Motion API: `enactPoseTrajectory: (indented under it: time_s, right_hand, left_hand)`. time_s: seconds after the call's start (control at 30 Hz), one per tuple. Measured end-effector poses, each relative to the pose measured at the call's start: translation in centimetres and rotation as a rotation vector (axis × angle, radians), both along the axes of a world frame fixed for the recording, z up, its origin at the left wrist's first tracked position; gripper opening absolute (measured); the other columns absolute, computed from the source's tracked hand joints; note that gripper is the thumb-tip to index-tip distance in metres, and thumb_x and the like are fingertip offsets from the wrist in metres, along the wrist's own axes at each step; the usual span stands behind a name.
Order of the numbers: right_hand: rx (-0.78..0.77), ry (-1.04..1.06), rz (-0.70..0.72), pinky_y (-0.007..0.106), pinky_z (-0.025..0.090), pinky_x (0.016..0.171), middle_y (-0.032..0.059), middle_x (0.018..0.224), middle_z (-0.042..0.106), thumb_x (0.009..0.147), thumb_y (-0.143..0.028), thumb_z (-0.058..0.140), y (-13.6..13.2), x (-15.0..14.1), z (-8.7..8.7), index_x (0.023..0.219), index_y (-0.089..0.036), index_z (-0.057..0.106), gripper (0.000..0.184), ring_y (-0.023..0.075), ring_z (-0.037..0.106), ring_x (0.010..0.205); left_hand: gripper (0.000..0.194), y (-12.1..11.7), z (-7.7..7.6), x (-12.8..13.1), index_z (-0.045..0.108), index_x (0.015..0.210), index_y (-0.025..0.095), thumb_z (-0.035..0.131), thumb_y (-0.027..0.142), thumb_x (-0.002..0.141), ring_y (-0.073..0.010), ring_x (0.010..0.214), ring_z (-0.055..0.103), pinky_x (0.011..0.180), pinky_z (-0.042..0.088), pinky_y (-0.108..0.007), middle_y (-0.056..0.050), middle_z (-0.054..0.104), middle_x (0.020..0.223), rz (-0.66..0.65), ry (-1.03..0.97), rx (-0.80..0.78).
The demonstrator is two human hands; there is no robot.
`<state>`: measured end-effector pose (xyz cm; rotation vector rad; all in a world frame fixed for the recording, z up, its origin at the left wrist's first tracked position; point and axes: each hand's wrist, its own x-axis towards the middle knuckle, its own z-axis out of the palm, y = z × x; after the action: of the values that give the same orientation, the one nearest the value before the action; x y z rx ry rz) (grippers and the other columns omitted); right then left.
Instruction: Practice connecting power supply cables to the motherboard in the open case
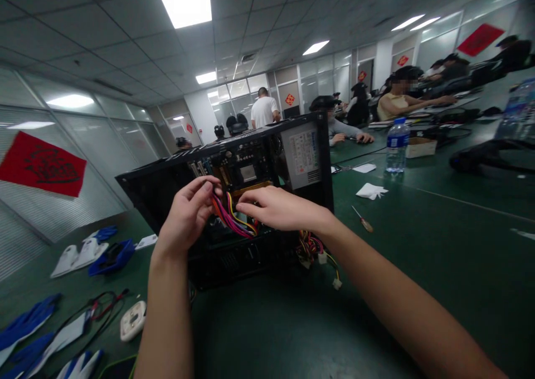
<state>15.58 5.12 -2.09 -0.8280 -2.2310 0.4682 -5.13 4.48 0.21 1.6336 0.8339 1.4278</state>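
Pinching coloured cables [229, 218], my left hand [190, 209] faces the computer case [229, 261]; whether my right hand [278, 207], alongside, grips, I can't tell.

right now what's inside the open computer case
Inside the computer case: a power supply, a circuit board and coloured wires at the left hand. Whatever sits behind that hand and the right hand is covered and can't be seen.
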Motion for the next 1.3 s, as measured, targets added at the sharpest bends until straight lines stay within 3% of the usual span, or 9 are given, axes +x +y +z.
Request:
enactPoseTrajectory:
  time_s: [0.1, 0.2, 0.33, 0.47, 0.7, 0.87, 1.0, 1.3]
  right_hand:
    - [-0.008, -0.028, -0.015, 0.023, 0.039, 0.062, 0.0042, 0.081, 0.071, 0.097, -0.033, 0.054, -0.7, 0.0, 0.0, 0.092, -0.016, 0.073, 0.026, 0.0135, 0.062, 0.066]
    - [-0.088, 0.033, 0.102, 0.022, 0.039, 0.057, 0.0024, 0.077, 0.068, 0.096, -0.023, 0.05, -1.3, 0.1, 0.4, 0.091, -0.014, 0.07, 0.022, 0.0107, 0.058, 0.057]
    - [-0.152, 0.097, 0.297, 0.021, 0.042, 0.058, -0.0005, 0.074, 0.063, 0.092, -0.016, 0.049, -1.9, 0.8, 1.1, 0.085, -0.014, 0.065, 0.018, 0.0113, 0.056, 0.064]
    - [-0.209, 0.119, 0.395, 0.022, 0.045, 0.063, -0.0002, 0.08, 0.064, 0.088, -0.028, 0.063, -2.3, 1.0, 1.2, 0.089, -0.014, 0.066, 0.014, 0.0123, 0.057, 0.07]
    - [-0.19, 0.41, 0.173, 0.023, 0.044, 0.059, 0.002, 0.069, 0.064, 0.093, -0.054, 0.055, -2.3, 0.2, 0.9, 0.075, -0.013, 0.067, 0.046, 0.0125, 0.057, 0.063]
    - [-0.12, 0.58, 0.07, 0.026, 0.048, 0.062, 0.004, 0.067, 0.065, 0.092, -0.066, 0.05, -2.3, 1.3, 1.7, 0.07, -0.015, 0.066, 0.057, 0.0144, 0.061, 0.063]
    - [-0.084, 0.649, 0.013, 0.027, 0.049, 0.06, 0.0044, 0.065, 0.063, 0.089, -0.071, 0.049, -2.1, 1.8, 1.9, 0.07, -0.017, 0.066, 0.06, 0.015, 0.061, 0.061]
    - [0.029, 0.591, -0.047, 0.025, 0.043, 0.057, 0.0018, 0.066, 0.061, 0.09, -0.066, 0.054, -2.1, 1.0, 1.2, 0.071, -0.016, 0.064, 0.055, 0.0136, 0.055, 0.062]
  left_hand:
    - [0.03, -1.4, 0.4, 1.1, 0.07, 0.089, 0.015, 0.08, 0.041, 0.075, -0.0098, 0.059, 0.059, 0.055, 0.05, -0.019, -0.002, 0.067, 0.076, 0.071, 0.207, 0.09]
    - [0.029, -2.4, 0.6, 2.3, 0.073, 0.089, 0.015, 0.076, 0.041, 0.079, -0.0102, 0.056, 0.057, 0.053, 0.048, -0.02, -0.002, 0.068, 0.073, 0.159, 0.349, 0.197]
    - [0.033, -3.0, 0.8, 3.1, 0.074, 0.093, 0.015, 0.073, 0.046, 0.081, -0.0114, 0.054, 0.057, 0.05, 0.046, -0.02, -0.003, 0.069, 0.073, 0.191, 0.375, 0.265]
    - [0.035, -3.2, 0.9, 3.2, 0.075, 0.09, 0.015, 0.073, 0.048, 0.081, -0.0134, 0.058, 0.06, 0.053, 0.048, -0.021, -0.004, 0.071, 0.076, 0.174, 0.384, 0.284]
    - [0.04, -3.0, 1.2, 2.5, 0.073, 0.104, 0.017, 0.076, 0.047, 0.078, -0.0237, 0.093, 0.07, 0.078, 0.057, -0.027, -0.008, 0.075, 0.099, 0.097, 0.332, 0.238]
    - [0.04, -1.8, 0.6, 1.3, 0.07, 0.113, 0.018, 0.072, 0.046, 0.083, -0.0215, 0.088, 0.073, 0.073, 0.06, -0.028, -0.009, 0.074, 0.103, -0.085, 0.276, 0.034]
    - [0.038, -1.0, 0.0, 1.1, 0.071, 0.111, 0.017, 0.073, 0.043, 0.083, -0.0195, 0.082, 0.073, 0.075, 0.061, -0.03, -0.009, 0.075, 0.096, -0.153, 0.248, -0.03]
    - [0.035, -1.2, -0.2, 3.1, 0.073, 0.102, 0.016, 0.081, 0.036, 0.074, -0.0201, 0.084, 0.074, 0.084, 0.061, -0.034, -0.006, 0.076, 0.088, -0.096, 0.006, 0.019]
